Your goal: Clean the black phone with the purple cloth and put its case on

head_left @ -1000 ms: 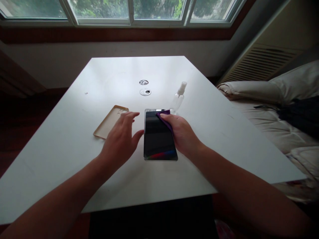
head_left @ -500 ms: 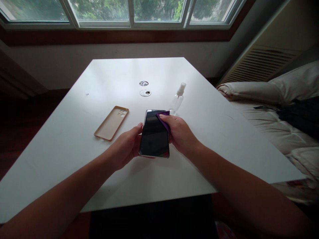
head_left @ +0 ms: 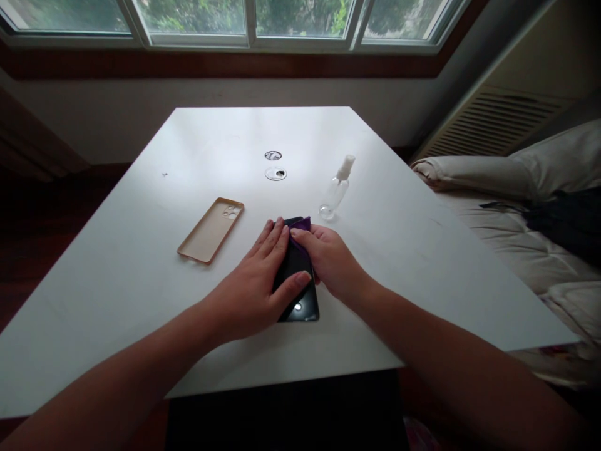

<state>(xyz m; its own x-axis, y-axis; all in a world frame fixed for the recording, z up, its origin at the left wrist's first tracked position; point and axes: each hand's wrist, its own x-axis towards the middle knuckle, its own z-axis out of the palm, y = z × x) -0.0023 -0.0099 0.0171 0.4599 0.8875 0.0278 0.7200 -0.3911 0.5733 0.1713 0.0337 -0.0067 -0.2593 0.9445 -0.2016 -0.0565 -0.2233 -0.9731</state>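
Note:
A black phone [head_left: 303, 302] lies flat on the white table [head_left: 131, 269], mostly covered by my hands. My left hand [head_left: 253, 285] rests on top of it, fingers stretched along its left side and thumb across its lower part. My right hand [head_left: 331, 260] pinches a small purple cloth [head_left: 303, 223] against the phone's upper right part. A bright glint shows on the phone's near end.
A tan phone case [head_left: 210, 229] lies inside up to the left of my hands. A small clear spray bottle [head_left: 335, 191] lies on its side behind my right hand. Two round cable grommets [head_left: 275, 173] sit mid-table. A bed with pillows [head_left: 516, 213] stands at the right.
The phone was lifted between both hands, turned, and now lies flat again nearer to me. My left hand moved from beside it to on top of it. The cloth stayed in my right hand.

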